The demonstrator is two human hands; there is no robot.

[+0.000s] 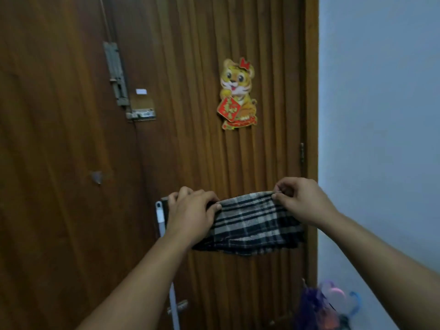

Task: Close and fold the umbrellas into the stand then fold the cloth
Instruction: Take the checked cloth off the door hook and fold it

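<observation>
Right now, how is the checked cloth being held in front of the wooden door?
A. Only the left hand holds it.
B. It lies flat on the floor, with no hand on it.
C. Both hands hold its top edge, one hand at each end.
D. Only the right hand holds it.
C: the left hand grips one end of the checked cloth and the right hand pinches the other end, so it hangs between them.
</observation>
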